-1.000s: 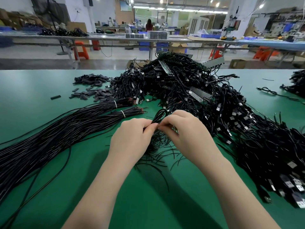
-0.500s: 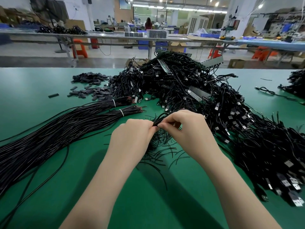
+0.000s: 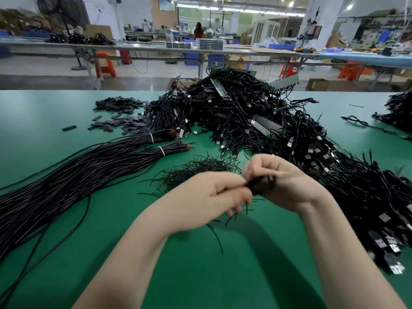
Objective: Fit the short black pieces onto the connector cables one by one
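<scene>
**Dark bunch pinched between both hands, over the middle of the bench**

Head view: my left hand (image 3: 214, 192) and right hand (image 3: 287, 181) meet above the green bench (image 3: 66, 219), and between them I hold a small dark bunch (image 3: 262, 185), its long axis running roughly left to right from one hand to the other. Both hands are curled onto it, but motion blur hides whether it is cable, short piece, or both. The thin black cut lengths (image 3: 200, 168) lie scattered just beyond and under my hands. The flat short black pieces (image 3: 124, 121) sit well apart, toward the far left edge, nearer my left hand. The heap of connector cables (image 3: 256, 121) runs from the far edge down my right side, close to my right hand. Tied wire bundles (image 3: 89, 166) stretch off to the left. Beyond the far edge are other workbenches (image 3: 156, 46), orange stools and cardboard boxes.
</scene>
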Available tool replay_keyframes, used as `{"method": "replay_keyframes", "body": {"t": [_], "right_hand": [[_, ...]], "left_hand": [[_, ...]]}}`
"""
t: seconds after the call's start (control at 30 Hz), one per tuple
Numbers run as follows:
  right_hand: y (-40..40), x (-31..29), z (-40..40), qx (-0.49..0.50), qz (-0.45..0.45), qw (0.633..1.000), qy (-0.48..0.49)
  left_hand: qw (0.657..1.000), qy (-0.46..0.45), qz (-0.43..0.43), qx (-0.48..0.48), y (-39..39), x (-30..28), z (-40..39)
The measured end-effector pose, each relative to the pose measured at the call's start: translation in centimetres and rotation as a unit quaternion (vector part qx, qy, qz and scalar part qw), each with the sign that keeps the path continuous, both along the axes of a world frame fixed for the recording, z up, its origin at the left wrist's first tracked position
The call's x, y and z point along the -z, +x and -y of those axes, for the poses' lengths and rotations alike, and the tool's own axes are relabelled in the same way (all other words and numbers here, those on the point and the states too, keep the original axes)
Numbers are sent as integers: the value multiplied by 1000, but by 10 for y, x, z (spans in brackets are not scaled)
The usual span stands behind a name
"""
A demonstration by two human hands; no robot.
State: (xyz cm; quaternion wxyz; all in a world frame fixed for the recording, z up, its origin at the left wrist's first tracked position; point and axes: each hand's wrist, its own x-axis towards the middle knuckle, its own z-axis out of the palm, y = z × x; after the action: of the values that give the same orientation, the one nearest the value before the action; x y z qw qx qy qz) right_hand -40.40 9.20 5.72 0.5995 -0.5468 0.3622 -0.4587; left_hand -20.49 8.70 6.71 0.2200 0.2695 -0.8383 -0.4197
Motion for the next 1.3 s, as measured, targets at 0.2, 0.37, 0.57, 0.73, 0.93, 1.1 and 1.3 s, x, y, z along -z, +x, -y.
{"method": "replay_keyframes", "body": {"t": [0.2, 0.37, 0.57, 0.73, 0.93, 1.1, 1.3], "right_hand": [[42, 2, 9, 223, -36, 961, -158], [58, -4, 1, 276, -84, 941, -177], [61, -5, -1, 242, -35, 959, -144], [57, -4, -2, 193, -22, 973, -127], [56, 0, 0, 192, 32, 974, -118], [55, 3, 2, 179, 42, 977, -109], [57, 2, 1, 175, 54, 975, -128]], "left_hand": [[933, 182, -236, -202, -10, 10, 9], [939, 100, -196, -265, -10, 14, 12], [933, 98, -212, -273, -8, 11, 13], [934, 133, -214, -253, -7, 10, 12], [938, 184, -212, -202, -5, 10, 12], [938, 201, -211, -189, -1, 11, 15], [928, 251, -229, -153, 3, 10, 17]]}}
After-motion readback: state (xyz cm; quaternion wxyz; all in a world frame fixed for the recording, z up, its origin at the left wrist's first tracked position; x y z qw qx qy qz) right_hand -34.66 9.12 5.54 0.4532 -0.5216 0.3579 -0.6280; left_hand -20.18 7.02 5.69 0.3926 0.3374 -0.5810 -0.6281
